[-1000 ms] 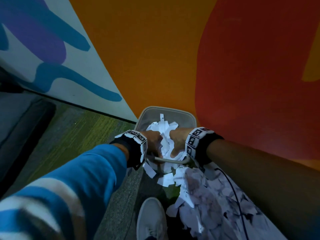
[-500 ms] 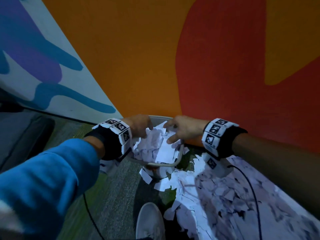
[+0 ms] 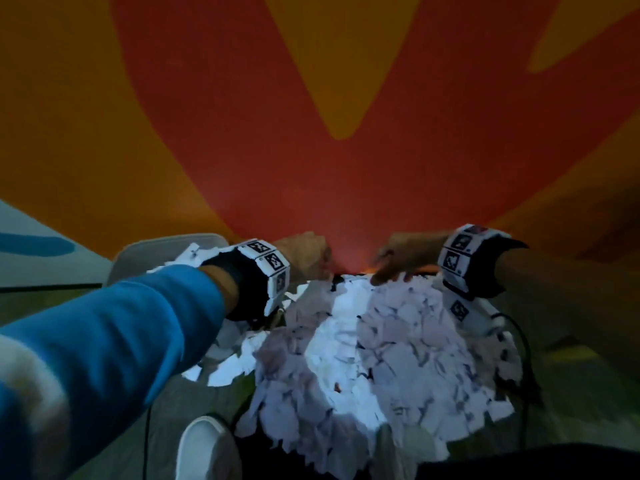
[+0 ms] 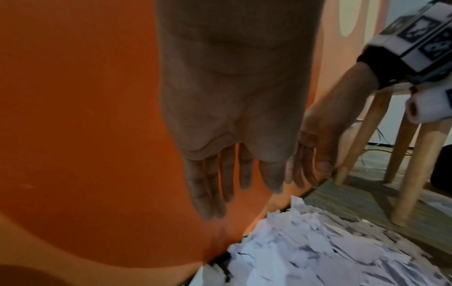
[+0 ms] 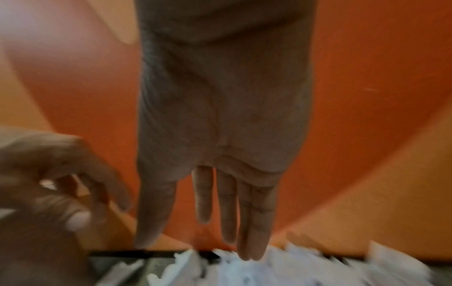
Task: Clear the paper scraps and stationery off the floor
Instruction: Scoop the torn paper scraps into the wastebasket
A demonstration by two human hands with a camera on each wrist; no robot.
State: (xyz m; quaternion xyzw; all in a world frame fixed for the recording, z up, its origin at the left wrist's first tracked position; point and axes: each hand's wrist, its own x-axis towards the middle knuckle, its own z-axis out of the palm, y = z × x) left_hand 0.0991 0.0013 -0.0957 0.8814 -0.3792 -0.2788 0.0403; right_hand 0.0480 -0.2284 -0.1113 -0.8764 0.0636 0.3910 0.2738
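A big heap of white paper scraps (image 3: 381, 358) lies on the carpet against the wall. My left hand (image 3: 310, 266) hovers at the heap's far left edge, fingers (image 4: 210, 193) straight and holding nothing. My right hand (image 3: 391, 275) reaches the far edge a little to the right, its straight fingers (image 5: 249, 222) pointing down at the scraps (image 5: 257, 271), the tips just at the paper. A grey bin (image 3: 138, 258) with scraps inside stands to the left, partly behind my left arm. No stationery shows.
The orange and red wall (image 3: 346, 168) stands directly behind the heap. My white shoe (image 3: 204, 445) is at the heap's near left. A black cable (image 3: 519, 341) runs along its right side. Wooden furniture legs (image 4: 415, 164) stand to the right.
Both hands have left the bin, where they pressed down a load of scraps, and swung right to the far edge of the floor heap. They now hold nothing.
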